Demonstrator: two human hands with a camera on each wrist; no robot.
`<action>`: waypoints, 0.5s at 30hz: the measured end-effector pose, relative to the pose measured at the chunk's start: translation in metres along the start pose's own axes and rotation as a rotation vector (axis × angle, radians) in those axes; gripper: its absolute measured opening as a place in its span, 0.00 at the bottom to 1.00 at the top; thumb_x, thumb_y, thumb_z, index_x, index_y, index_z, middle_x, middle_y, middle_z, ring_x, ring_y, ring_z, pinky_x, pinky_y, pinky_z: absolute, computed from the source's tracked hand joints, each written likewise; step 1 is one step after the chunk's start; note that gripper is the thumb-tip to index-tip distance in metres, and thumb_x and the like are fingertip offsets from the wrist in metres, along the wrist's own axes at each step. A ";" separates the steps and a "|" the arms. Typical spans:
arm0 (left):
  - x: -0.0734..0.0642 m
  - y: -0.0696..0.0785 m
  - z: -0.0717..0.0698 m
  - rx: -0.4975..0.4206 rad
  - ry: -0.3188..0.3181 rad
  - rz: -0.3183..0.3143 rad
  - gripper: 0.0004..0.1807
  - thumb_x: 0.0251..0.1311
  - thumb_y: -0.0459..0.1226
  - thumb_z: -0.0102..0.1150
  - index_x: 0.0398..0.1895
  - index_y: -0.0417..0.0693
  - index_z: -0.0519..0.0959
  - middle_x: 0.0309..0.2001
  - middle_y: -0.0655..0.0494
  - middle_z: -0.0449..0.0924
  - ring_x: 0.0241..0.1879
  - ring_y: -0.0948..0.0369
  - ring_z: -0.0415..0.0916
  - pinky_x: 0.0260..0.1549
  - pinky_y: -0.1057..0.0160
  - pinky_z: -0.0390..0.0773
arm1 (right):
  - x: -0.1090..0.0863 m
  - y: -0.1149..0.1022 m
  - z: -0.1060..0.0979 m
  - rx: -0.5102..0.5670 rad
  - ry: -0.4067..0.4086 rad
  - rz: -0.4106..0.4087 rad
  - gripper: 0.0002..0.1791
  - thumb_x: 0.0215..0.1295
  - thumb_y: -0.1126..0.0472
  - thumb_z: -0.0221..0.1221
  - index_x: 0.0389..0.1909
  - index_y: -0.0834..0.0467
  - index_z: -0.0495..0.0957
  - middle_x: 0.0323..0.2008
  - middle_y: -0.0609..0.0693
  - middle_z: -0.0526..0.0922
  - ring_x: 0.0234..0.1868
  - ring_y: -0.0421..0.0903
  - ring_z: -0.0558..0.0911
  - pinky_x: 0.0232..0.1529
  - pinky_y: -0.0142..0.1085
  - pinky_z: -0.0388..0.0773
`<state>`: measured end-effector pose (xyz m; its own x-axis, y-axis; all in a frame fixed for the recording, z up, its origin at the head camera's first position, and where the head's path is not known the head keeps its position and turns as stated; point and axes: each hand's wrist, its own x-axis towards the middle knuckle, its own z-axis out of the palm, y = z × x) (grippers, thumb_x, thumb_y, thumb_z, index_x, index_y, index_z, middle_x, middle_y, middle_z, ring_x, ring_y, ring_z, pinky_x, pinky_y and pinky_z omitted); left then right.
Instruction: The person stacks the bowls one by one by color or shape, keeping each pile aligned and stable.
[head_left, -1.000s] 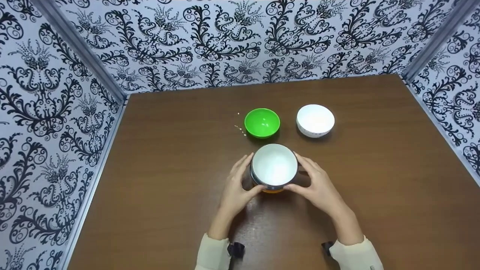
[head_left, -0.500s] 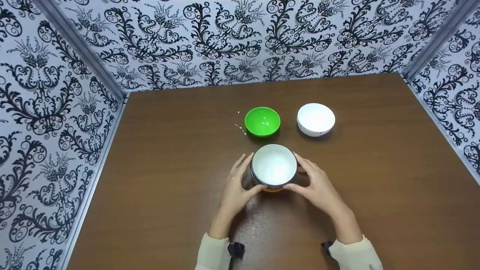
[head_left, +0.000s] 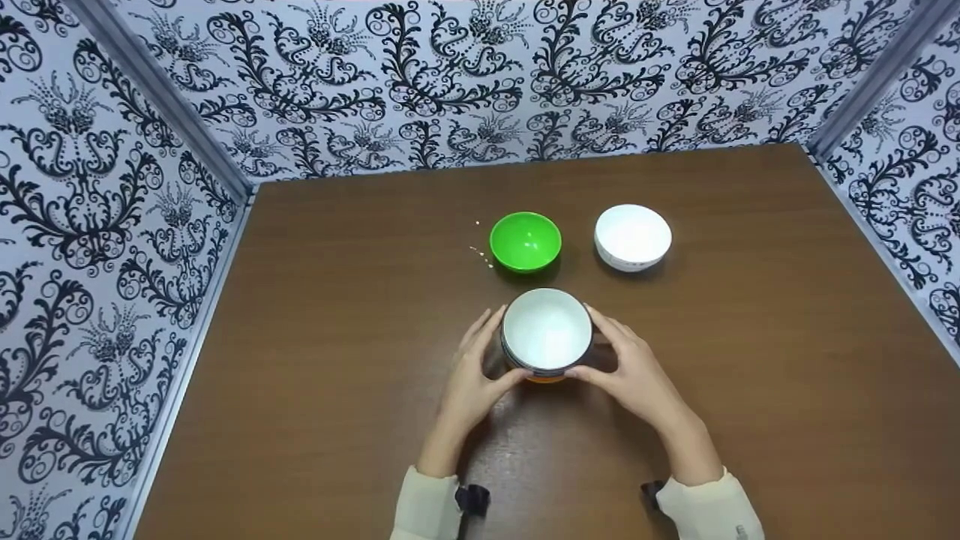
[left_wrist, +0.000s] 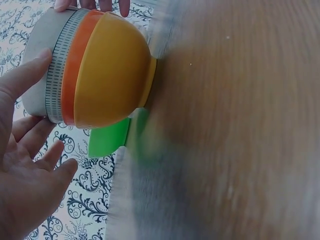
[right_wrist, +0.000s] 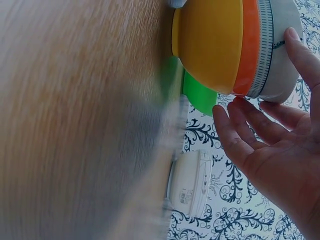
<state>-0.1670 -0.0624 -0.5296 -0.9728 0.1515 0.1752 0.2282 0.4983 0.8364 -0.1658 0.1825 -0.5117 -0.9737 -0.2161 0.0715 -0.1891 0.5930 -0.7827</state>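
Both hands hold a stack of nested bowls between them in the head view. On top is a pale bowl with a white inside. Below it the wrist views show a band of dashed pattern, an orange bowl and, lowest, a yellow bowl standing on its foot on the table. My left hand grips the upper part of the stack from the left, thumb at the near side. From the right, my right hand mirrors this, its thumb pressed on the pale bowl.
Just beyond the stack stands a green bowl. A white bowl is to its right. Several small white specks lie left of the green bowl. Patterned panels wall in the brown table at the back and sides.
Both hands keep their hold on the stack, which stays almost in place. The green and white bowls appear slightly higher in the head view.
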 end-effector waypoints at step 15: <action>-0.001 -0.003 0.000 0.008 -0.001 -0.012 0.48 0.48 0.47 0.77 0.74 0.58 0.65 0.74 0.42 0.64 0.75 0.46 0.59 0.68 0.35 0.64 | 0.000 -0.001 0.002 -0.016 -0.002 0.000 0.50 0.55 0.51 0.73 0.76 0.54 0.59 0.68 0.58 0.72 0.59 0.56 0.80 0.64 0.58 0.73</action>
<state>-0.1662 -0.0643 -0.5319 -0.9755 0.1458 0.1645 0.2165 0.5073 0.8341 -0.1655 0.1807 -0.5125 -0.9735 -0.2175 0.0707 -0.1914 0.6056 -0.7724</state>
